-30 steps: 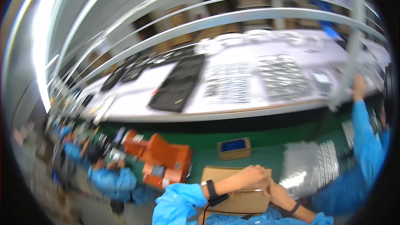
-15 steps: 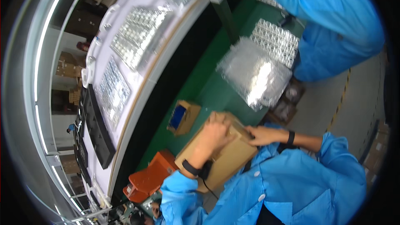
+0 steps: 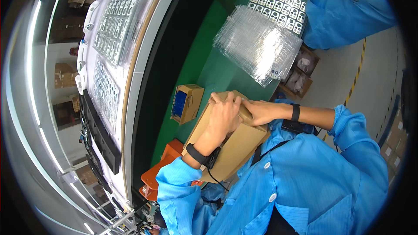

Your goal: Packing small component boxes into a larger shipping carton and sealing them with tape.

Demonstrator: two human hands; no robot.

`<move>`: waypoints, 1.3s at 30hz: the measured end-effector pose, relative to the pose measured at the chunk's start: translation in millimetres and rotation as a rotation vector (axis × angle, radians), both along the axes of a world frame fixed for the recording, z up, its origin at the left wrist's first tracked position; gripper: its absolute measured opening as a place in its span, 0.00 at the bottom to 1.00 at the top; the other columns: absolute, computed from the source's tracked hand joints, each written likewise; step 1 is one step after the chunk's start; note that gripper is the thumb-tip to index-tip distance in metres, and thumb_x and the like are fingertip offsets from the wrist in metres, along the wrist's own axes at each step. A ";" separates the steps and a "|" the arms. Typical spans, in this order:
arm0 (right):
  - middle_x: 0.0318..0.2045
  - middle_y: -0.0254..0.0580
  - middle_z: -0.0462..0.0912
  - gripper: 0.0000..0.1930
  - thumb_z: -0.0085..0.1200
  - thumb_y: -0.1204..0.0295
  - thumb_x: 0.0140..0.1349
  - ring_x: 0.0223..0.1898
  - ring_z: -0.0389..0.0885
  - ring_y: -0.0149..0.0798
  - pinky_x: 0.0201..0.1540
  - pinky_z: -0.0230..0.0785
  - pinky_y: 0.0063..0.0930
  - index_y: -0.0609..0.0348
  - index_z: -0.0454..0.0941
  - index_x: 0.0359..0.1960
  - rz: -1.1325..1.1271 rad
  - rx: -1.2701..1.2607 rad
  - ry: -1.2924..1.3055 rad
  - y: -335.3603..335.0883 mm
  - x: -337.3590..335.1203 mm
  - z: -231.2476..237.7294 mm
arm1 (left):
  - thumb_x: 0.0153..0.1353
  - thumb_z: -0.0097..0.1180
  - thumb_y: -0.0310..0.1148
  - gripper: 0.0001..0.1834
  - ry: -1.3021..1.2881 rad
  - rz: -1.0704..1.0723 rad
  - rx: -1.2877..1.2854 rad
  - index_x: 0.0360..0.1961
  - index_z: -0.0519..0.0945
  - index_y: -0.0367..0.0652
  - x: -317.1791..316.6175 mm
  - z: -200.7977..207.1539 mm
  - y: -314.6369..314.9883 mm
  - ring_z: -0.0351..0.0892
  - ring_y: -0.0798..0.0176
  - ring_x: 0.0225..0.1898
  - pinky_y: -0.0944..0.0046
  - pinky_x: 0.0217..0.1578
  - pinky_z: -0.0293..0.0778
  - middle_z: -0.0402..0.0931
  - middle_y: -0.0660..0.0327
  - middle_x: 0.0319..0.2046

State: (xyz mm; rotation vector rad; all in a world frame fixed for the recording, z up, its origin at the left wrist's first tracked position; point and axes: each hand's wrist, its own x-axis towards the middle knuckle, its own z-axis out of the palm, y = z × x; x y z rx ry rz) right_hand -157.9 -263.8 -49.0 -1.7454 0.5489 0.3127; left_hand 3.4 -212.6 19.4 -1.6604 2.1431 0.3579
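Note:
A brown cardboard box [image 3: 241, 141] sits tilted in front of my chest at the edge of the green bench. Its top flaps are partly folded in. My left hand [image 3: 224, 115] lies over the top with curled fingers gripping a flap near the far edge. Close beside it, my right hand [image 3: 260, 111] is closed on a bent flap at the box's right end. Some of its fingertips are hidden behind the cardboard. What the box holds is not visible. Black bands circle both wrists, and a cable hangs from the left one.
A small open carton with blue lining [image 3: 191, 103] stands beyond the box, and an orange bin [image 3: 165, 163] to the left. Clear plastic trays [image 3: 261, 43] lie stacked far right, near a co-worker's blue sleeve [image 3: 348, 13]. A white conveyor table [image 3: 126, 104] runs along the left.
My right hand has moved from the box's right edge inward onto the flap, closer to my left hand. The left hand stays on the top. The whole view has shifted slightly.

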 end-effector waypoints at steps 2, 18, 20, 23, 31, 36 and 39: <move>0.58 0.73 0.69 0.46 0.60 0.57 0.51 0.55 0.76 0.64 0.55 0.72 0.46 0.77 0.53 0.65 -0.047 0.010 -0.002 1.3 3.1 -4.3 | 0.42 0.68 0.41 0.27 0.025 0.010 -0.005 0.44 0.77 0.42 -2.0 0.6 -1.9 0.69 0.20 0.53 0.33 0.47 0.74 0.75 0.52 0.49; 0.54 0.79 0.67 0.51 0.58 0.49 0.56 0.47 0.79 0.66 0.49 0.74 0.47 0.77 0.47 0.67 -0.063 -0.102 -0.175 20.3 16.8 -49.4 | 0.43 0.59 0.43 0.19 0.102 -0.105 -0.046 0.34 0.83 0.41 3.8 -10.6 -16.4 0.78 0.42 0.25 0.46 0.40 0.78 0.77 0.55 0.26; 0.54 0.80 0.67 0.51 0.58 0.48 0.56 0.47 0.79 0.66 0.49 0.74 0.47 0.77 0.47 0.68 -0.067 -0.106 -0.200 21.8 22.7 -53.7 | 0.42 0.59 0.43 0.20 0.100 -0.094 -0.012 0.34 0.82 0.41 9.0 -12.1 -15.9 0.79 0.43 0.25 0.45 0.41 0.77 0.77 0.55 0.27; 0.54 0.81 0.67 0.51 0.57 0.47 0.57 0.48 0.78 0.67 0.50 0.73 0.47 0.76 0.46 0.68 -0.069 -0.104 -0.244 20.1 22.2 -54.0 | 0.43 0.60 0.42 0.19 0.081 -0.049 0.026 0.34 0.82 0.42 5.2 -1.8 -16.4 0.80 0.46 0.29 0.46 0.45 0.75 0.78 0.54 0.30; 0.58 0.80 0.63 0.45 0.52 0.50 0.61 0.52 0.75 0.67 0.57 0.69 0.46 0.75 0.48 0.68 -0.106 -0.049 -0.228 17.4 5.8 -38.6 | 0.42 0.66 0.34 0.16 0.321 -0.209 -0.252 0.31 0.76 0.40 11.9 0.7 6.2 0.73 0.53 0.39 0.56 0.41 0.75 0.70 0.58 0.32; 0.53 0.73 0.67 0.42 0.55 0.53 0.59 0.50 0.75 0.66 0.54 0.70 0.47 0.77 0.55 0.63 0.020 -0.019 -0.148 7.5 3.9 -26.3 | 0.38 0.64 0.36 0.17 0.447 -0.245 -0.142 0.30 0.76 0.40 16.5 -7.5 -11.5 0.71 0.53 0.36 0.56 0.39 0.73 0.70 0.57 0.31; 0.52 0.71 0.68 0.40 0.57 0.54 0.58 0.49 0.76 0.65 0.53 0.70 0.46 0.78 0.59 0.60 0.010 -0.055 -0.186 13.7 5.5 -39.9 | 0.37 0.61 0.39 0.18 0.470 -0.408 -0.144 0.30 0.76 0.41 22.0 -23.5 -18.2 0.70 0.52 0.34 0.56 0.36 0.71 0.69 0.57 0.28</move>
